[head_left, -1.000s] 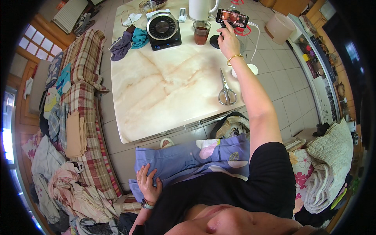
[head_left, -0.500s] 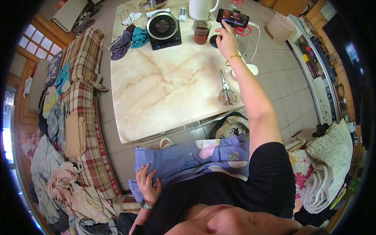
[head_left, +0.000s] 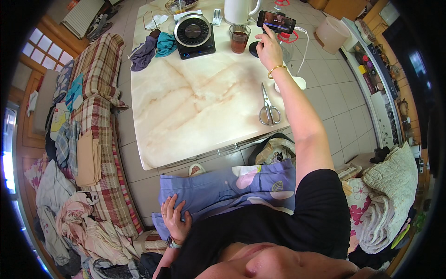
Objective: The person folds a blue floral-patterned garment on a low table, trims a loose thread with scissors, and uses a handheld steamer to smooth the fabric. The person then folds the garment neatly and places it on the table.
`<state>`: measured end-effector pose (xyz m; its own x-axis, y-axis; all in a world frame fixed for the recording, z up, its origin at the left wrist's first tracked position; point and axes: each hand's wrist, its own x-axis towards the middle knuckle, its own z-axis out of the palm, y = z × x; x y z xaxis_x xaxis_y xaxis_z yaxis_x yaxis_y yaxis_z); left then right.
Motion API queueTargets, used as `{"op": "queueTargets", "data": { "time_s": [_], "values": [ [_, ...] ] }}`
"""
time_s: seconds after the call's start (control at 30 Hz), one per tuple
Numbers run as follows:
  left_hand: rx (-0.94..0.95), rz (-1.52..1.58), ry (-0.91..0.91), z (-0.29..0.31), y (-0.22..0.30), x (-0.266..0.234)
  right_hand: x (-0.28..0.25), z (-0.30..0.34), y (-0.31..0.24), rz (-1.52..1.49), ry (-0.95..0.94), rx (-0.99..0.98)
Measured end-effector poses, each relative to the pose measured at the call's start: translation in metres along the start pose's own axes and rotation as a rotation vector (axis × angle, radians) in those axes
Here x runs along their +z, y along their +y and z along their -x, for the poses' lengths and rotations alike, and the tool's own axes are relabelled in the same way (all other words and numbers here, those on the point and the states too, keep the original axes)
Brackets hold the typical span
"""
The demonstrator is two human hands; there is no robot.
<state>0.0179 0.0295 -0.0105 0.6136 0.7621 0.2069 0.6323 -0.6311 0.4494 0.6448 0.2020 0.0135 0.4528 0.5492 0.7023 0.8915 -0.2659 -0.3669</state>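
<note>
My right hand [head_left: 270, 52] reaches over the table's far right side, one finger stretched up to the lower edge of a smartphone [head_left: 276, 22] on a stand; it holds nothing. A gold bangle circles that wrist. My left hand [head_left: 175, 217] rests, fingers spread, on the blue-purple patterned cloth [head_left: 204, 191] across my lap, and wears a watch. Metal scissors [head_left: 268, 109] lie beside my right forearm, points away from me. A glass of dark reddish drink [head_left: 239, 39] stands left of the phone, near a round black device on a scale [head_left: 194, 36].
On the pale marbled table [head_left: 195, 116] are purple and teal cloths [head_left: 153, 49], a white jug [head_left: 237, 11] and a white charger [head_left: 297, 83] with a cable. A plaid sofa [head_left: 95, 116] heaped with clothes runs along the left. A shelf unit [head_left: 376, 88] and folded quilt [head_left: 388, 186] are right.
</note>
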Motion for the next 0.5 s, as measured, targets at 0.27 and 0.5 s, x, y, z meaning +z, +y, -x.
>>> {"op": "queueTargets", "data": {
  "time_s": [0.27,0.5],
  "values": [
    [-0.004,0.0,-0.008,0.0,0.0,0.0,0.0,0.0,0.002,0.014,0.017,-0.023],
    [-0.005,0.004,-0.01,0.0,0.002,-0.002,-0.011,0.008,-0.009,-0.044,0.017,-0.044]
  ]
}}
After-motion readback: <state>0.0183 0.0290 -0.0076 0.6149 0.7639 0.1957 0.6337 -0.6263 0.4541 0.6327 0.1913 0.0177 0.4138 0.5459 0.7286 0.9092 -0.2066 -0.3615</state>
